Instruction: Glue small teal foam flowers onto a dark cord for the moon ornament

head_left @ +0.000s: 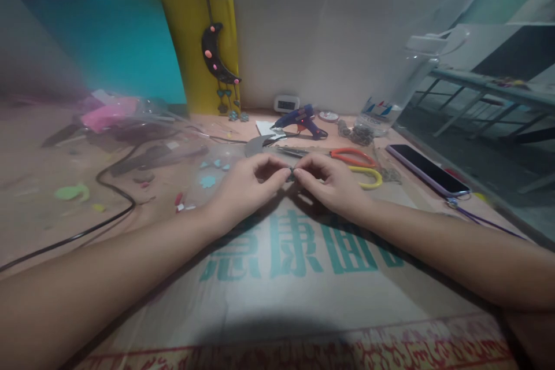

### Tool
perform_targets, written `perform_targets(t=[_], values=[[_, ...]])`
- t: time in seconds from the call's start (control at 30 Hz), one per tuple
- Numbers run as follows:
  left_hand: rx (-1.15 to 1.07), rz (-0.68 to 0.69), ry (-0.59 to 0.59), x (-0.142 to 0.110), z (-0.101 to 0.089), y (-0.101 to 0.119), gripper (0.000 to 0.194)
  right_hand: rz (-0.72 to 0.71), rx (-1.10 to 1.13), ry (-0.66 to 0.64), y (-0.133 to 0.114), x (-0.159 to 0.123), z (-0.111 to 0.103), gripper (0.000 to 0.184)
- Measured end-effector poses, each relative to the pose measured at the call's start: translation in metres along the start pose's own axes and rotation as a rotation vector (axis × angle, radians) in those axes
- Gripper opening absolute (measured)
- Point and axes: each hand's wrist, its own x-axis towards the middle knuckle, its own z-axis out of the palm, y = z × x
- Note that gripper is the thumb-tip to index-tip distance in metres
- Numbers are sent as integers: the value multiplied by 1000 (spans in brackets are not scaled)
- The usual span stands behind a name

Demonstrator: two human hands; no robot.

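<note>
My left hand (255,179) and my right hand (332,182) meet above the cardboard sheet (277,306) with green lettering. Both hands pinch one small dark piece (291,173) between thumbs and fingertips; it is too small and covered to name. Just beyond my right hand lie scissors with one orange and one yellow handle (353,156), partly hidden by that hand. A grey crescent cutout (258,145) sits behind my left hand. Left of it, small light-blue shapes (207,181) lie on a clear sheet.
At the back are a blue glue gun (299,120), a small digital clock (287,104) and a clear plastic jug (394,89). A phone (427,169) lies on the right. A black cord (104,217) crosses the left side. A decorated dark moon (212,55) hangs before yellow card.
</note>
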Motion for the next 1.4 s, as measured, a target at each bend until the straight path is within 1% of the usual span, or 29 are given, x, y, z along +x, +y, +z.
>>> perform_targets(t=[0.23, 0.5, 0.63, 0.8, 0.87, 0.97, 1.07, 1.13, 1.2, 1.3, 1.4], values=[[63, -14, 1, 0, -2, 3, 16, -27, -19, -17, 1, -1, 1, 16], [109, 40, -14, 0, -3, 1, 16, -20, -23, -23, 3, -2, 2, 16], [74, 44, -21, 0, -3, -1, 19, -6, -13, -17, 1, -1, 0, 15], [-36, 42, -64, 0, -1, -6, 26, 22, 45, -2, 1, 0, 0, 14], [-87, 19, -39, 0, -1, -8, 30, 38, 82, -1, 2, 0, 0, 14], [-123, -19, 54, 2, -2, -11, 32, 71, 131, -7, 3, -1, 1, 15], [-102, -37, 103, 2, -2, -13, 25, 87, 162, -9, 3, -1, 2, 16], [-112, -46, 86, 2, -1, -13, 19, 92, 178, -5, 4, -1, 2, 17], [-123, -45, 29, 2, 0, -11, 23, 88, 165, 9, 4, 0, 2, 17], [-49, -24, -59, 1, 1, -6, 23, 65, 128, 28, 4, 0, 1, 18], [51, -7, -61, 1, 0, -2, 20, 48, 124, 13, 4, 0, 0, 20]])
